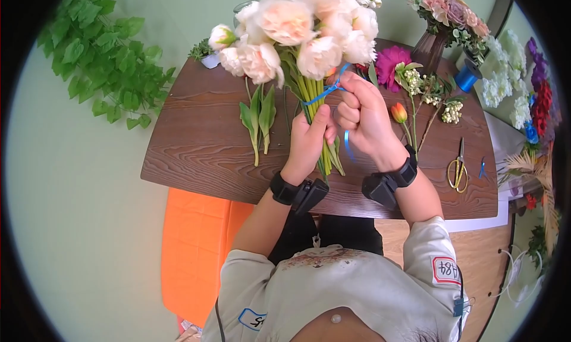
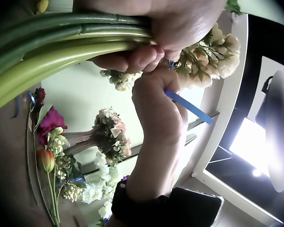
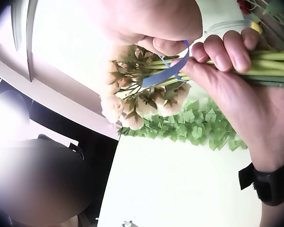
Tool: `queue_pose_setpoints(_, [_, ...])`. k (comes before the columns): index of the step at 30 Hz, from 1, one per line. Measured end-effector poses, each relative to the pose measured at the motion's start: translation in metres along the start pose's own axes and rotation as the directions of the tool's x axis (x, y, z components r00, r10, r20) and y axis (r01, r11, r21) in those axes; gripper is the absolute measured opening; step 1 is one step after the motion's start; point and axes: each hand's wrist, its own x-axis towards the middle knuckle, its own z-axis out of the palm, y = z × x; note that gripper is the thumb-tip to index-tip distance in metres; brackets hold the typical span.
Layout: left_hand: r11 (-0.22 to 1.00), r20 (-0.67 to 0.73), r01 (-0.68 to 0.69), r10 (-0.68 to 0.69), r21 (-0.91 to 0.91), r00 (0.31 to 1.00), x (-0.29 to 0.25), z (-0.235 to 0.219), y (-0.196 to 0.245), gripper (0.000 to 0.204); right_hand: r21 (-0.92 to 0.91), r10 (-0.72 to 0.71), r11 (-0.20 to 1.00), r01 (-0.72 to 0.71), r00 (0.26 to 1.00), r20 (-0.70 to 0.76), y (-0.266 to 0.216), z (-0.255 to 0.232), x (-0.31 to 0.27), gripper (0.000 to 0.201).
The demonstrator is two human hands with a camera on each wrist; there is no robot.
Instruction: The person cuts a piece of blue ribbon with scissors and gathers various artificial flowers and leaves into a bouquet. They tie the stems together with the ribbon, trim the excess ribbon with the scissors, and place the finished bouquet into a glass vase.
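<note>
A bouquet of pale pink peonies (image 1: 285, 22) is held upright over the table, its green stems (image 2: 52, 71) bundled together. My left hand (image 1: 310, 141) grips those stems, fingers wrapped round them, as the right wrist view also shows. Blue ribbon (image 1: 324, 94) circles the stems just above that hand. My right hand (image 1: 364, 113) pinches the ribbon at the right side of the bundle, fingers curled in. One ribbon end (image 2: 191, 108) sticks out past the right hand, and another tail hangs below it in the head view.
On the brown table (image 1: 202, 145) lie loose green leaves (image 1: 259, 119), a magenta flower (image 1: 391, 68), an orange tulip (image 1: 399, 112) and yellow-handled scissors (image 1: 458, 174). A blue ribbon spool (image 1: 468, 76) and a vase (image 1: 427, 51) of flowers stand at the back right.
</note>
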Motion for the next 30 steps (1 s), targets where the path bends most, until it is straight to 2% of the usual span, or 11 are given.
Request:
queue_pose_setpoints(4, [0.996,-0.026,-0.050,0.052,0.073,0.998,0.005,-0.003,0.001,0.029,-0.089,-0.037,0.995,0.040,0.999,0.030,0.003,0.007,0.001,0.008])
queue_pose_setpoints(6, [0.993,0.001,-0.031,0.032,0.112,1.000,0.005,-0.003,0.002,0.029,-0.503,-0.234,0.837,0.215,0.972,0.026,0.008,0.010,0.004,0.012])
queue_pose_setpoints(7, [0.986,-0.027,-0.006,0.010,0.165,1.000,0.004,-0.002,0.001,0.029,-0.502,-0.234,0.838,0.214,0.972,0.025,0.009,0.008,0.005,0.012])
queue_pose_setpoints(8, [0.976,-0.056,0.021,-0.009,0.217,0.998,0.004,-0.002,0.001,0.030,-0.681,-0.375,0.569,0.461,0.882,0.285,0.009,0.005,0.008,0.012])
queue_pose_setpoints(9, [0.976,-0.056,0.021,-0.009,0.218,0.998,0.004,-0.002,0.002,0.030,-0.717,-0.403,0.217,0.662,0.730,0.552,0.011,0.002,0.011,0.013])
queue_pose_setpoints(10, [0.985,-0.045,0.060,-0.053,0.160,0.998,0.004,-0.003,0.003,0.029,-0.689,-0.406,0.362,0.628,0.771,0.490,0.014,0.001,0.013,0.012])
queue_pose_setpoints(11, [0.990,-0.032,0.099,-0.096,0.102,0.995,0.004,-0.004,0.005,0.028,-0.688,-0.407,0.362,0.629,0.771,0.490,0.013,0.000,0.013,0.012])
queue_pose_setpoints(13, [0.992,0.006,0.118,-0.119,0.043,0.993,0.006,-0.002,0.015,0.023,-0.656,-0.257,0.641,0.397,0.917,0.304,0.009,-0.004,0.012,0.012])
queue_pose_setpoints(17, [0.997,0.089,0.073,-0.074,0.017,0.993,0.008,-0.007,0.023,0.014,-0.591,-0.160,0.752,0.292,0.950,0.266,0.007,-0.004,0.010,0.011])
queue_pose_setpoints(22, [0.957,-0.053,0.263,-0.271,-0.124,0.961,0.008,-0.007,0.033,0.014,-0.548,-0.200,0.768,0.332,0.937,0.286,0.004,-0.002,0.012,0.010])
queue_pose_setpoints(30, [0.988,-0.156,0.123,-0.136,-0.090,0.978,0.008,0.006,0.031,0.011,-0.281,-0.068,0.956,0.082,0.996,0.059,0.004,-0.005,0.016,0.009])
